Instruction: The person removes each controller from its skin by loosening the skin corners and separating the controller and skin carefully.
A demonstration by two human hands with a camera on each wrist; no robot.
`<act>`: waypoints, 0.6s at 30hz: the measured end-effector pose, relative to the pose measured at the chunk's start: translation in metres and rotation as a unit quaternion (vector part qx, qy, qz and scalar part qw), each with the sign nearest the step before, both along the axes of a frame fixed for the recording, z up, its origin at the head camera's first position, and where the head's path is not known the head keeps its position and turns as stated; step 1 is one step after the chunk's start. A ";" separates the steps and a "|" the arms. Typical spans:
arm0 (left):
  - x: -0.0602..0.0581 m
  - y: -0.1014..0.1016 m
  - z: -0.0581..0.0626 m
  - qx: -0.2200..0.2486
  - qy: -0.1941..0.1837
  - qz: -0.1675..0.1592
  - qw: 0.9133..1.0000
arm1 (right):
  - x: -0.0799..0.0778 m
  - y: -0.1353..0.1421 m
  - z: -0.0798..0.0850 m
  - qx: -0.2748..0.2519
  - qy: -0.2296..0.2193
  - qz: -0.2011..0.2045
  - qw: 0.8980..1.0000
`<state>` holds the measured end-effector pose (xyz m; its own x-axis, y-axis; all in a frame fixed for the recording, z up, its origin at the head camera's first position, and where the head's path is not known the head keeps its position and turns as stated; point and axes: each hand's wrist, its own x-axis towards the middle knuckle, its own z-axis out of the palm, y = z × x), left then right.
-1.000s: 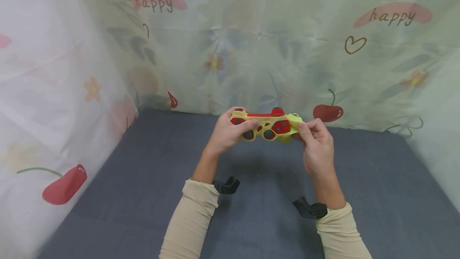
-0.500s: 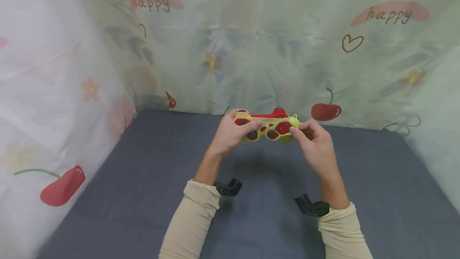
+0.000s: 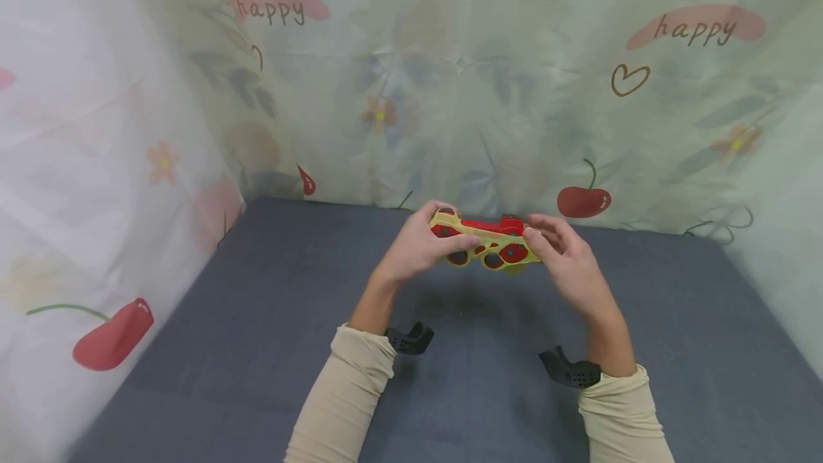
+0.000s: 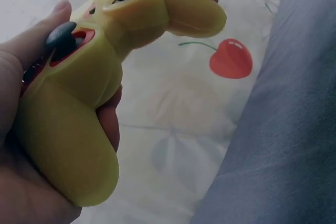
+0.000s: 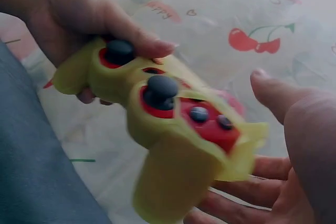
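Note:
A red game controller (image 5: 212, 127) with dark thumbsticks wears a yellow soft cover (image 3: 491, 244), held up over the dark cloth in the head view. My left hand (image 3: 418, 243) grips its left side, thumb across the front and grip against the palm, as the left wrist view shows. At the other end is my right hand (image 3: 569, 263). In the right wrist view its thumb (image 5: 273, 93) stands away from the controller and its fingers (image 5: 257, 195) reach out loosely behind the right grip. A corner flap of the cover (image 5: 244, 153) juts out past the red face buttons there.
A dark grey-blue cloth (image 3: 289, 349) covers the table under both hands. Behind it hangs a pale curtain (image 3: 450, 91) printed with cherries, leaves and lettering, and another panel (image 3: 83, 198) closes the left side. Black straps with mounts sit at both wrists.
My right hand pinched the cover's right corner and stretched it outward, then came in close; now its thumb and fingers have loosened. The controller has moved slightly lower and to the right.

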<state>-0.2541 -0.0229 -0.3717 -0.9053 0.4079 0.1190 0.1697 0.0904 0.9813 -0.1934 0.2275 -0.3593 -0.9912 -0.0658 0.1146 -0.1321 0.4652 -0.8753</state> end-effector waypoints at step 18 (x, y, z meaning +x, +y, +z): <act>0.004 0.007 -0.001 -0.019 0.016 -0.040 0.999 | -0.006 -0.013 -0.013 -0.014 0.010 -0.019 1.000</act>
<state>-0.2500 -0.0162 -0.3730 -0.8652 0.4841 0.1306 0.2099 0.1132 0.9711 -0.1999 0.2141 -0.3728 -0.9905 -0.0244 0.1354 -0.1320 0.4457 -0.8854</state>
